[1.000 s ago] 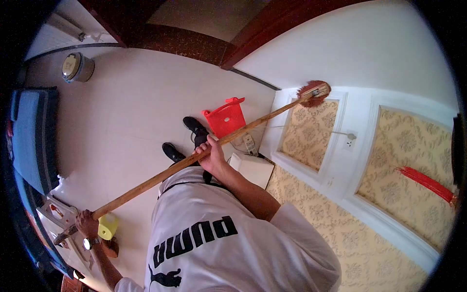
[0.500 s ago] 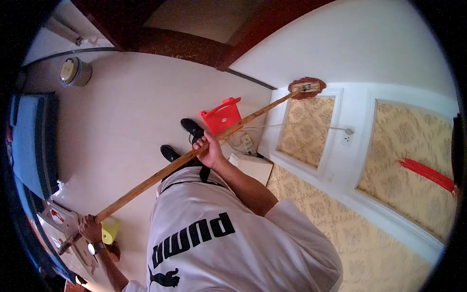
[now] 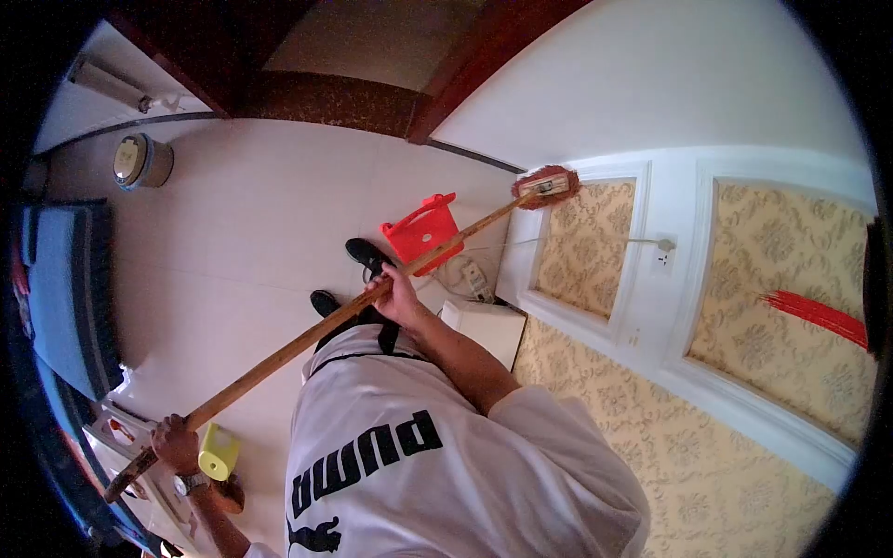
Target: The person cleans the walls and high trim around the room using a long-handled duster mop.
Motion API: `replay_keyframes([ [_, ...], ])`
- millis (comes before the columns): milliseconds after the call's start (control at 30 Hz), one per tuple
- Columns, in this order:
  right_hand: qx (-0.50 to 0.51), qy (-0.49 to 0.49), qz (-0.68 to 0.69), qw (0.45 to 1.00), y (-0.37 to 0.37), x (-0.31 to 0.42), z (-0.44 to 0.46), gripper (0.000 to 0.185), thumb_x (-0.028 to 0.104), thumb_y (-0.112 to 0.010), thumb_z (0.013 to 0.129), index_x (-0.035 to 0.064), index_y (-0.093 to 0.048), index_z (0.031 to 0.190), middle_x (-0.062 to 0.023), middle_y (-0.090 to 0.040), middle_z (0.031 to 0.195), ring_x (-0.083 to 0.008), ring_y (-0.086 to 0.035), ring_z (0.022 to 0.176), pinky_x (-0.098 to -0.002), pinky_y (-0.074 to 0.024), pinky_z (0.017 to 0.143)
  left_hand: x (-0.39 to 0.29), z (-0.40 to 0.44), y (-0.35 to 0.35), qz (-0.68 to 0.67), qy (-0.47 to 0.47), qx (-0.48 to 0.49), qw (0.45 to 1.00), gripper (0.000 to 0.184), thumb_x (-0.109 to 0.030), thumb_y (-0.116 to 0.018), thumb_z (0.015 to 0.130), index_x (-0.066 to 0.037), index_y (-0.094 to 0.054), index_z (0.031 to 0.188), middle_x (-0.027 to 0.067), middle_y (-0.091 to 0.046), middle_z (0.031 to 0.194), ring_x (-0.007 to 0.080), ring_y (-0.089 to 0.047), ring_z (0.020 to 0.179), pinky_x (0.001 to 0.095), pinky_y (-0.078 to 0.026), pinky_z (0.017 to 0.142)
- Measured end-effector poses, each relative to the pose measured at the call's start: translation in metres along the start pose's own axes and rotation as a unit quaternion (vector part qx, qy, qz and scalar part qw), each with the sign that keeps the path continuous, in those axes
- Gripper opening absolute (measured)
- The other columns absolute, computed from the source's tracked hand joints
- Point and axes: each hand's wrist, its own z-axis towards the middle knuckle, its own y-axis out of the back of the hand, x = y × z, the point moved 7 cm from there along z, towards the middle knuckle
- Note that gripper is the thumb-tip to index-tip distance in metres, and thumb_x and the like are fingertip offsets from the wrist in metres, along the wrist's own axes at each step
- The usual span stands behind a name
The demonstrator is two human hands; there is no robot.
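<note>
A long wooden pole [image 3: 279, 360] crosses the view diagonally, with a reddish-brown brush or mop head [image 3: 561, 189] at its far end. This head is by the corner of the white wall and the patterned wall panel. My left hand [image 3: 175, 446], with a watch on its wrist, is wrapped round the pole near its lower left end. Farther up, my right hand [image 3: 397, 296] grips the middle of the pole, above my shoes [image 3: 326, 302]. Just beyond the right hand, the pole passes over a red plastic stool [image 3: 423, 231].
Beside my left hand stand a yellow stool [image 3: 219, 453] and a white shelf or rack [image 3: 121, 446]. A white box [image 3: 484, 327] and a power strip [image 3: 478, 282] lie right of my feet. A lidded bin [image 3: 142, 161] and blue sofa [image 3: 70, 288] are left.
The brush or mop head has moved left along the wall, nearer the corner. My right hand has shifted slightly with the pole, and both hands keep their grip. The view has tilted a little.
</note>
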Motion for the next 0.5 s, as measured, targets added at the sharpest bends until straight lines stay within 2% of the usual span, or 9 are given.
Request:
replay_keyframes([
  [100, -0.011, 0.02, 0.004, 1.0, 0.005, 0.017, 0.008, 0.024, 0.021, -0.055, 0.081, 0.0105, -0.044, 0.063, -0.005, -0.046, 0.056, -0.0224, -0.052, 0.057, -0.0405, -0.0448, 0.066, -0.024, 0.018, 0.02, 0.053, -0.011, -0.016, 0.998, 0.012, -0.014, -0.059, 0.063, -0.008, -0.048, 0.064, 0.0067, -0.052, 0.063, 0.0263, -0.054, 0.063, 0.0395, -0.043, 0.058],
  [200, -0.045, 0.014, 0.004, 0.999, 0.005, 0.013, 0.006, 0.026, 0.02, -0.056, 0.081, 0.0109, -0.041, 0.061, -0.0039, -0.043, 0.054, -0.0214, -0.049, 0.054, -0.039, -0.0445, 0.065, -0.017, 0.019, 0.008, 0.027, 0.019, 0.009, 0.999, 0.012, -0.013, -0.06, 0.062, -0.008, -0.048, 0.063, 0.0069, -0.052, 0.062, 0.0264, -0.054, 0.062, 0.0392, -0.043, 0.059],
  [267, -0.077, 0.027, 0.019, 0.996, 0.006, 0.01, 0.002, 0.021, 0.022, -0.055, 0.08, 0.0109, -0.042, 0.067, -0.0041, -0.044, 0.055, -0.0228, -0.047, 0.05, -0.0407, -0.0431, 0.059, -0.013, 0.014, -0.003, 0.028, 0.019, 0.001, 0.999, 0.012, -0.013, -0.059, 0.063, -0.008, -0.049, 0.062, 0.007, -0.051, 0.062, 0.0264, -0.054, 0.062, 0.0393, -0.043, 0.059],
  [500, -0.028, 0.001, 0.014, 1.0, -0.026, -0.016, -0.037, 0.024, 0.023, -0.055, 0.081, 0.0113, -0.04, 0.065, -0.0027, -0.042, 0.056, -0.0226, -0.047, 0.055, -0.0408, -0.0423, 0.064, 0.033, -0.018, -0.041, -0.054, 0.012, -0.072, 0.996, 0.009, -0.012, -0.057, 0.065, -0.009, -0.049, 0.062, 0.0069, -0.051, 0.062, 0.027, -0.052, 0.061, 0.0399, -0.042, 0.058],
])
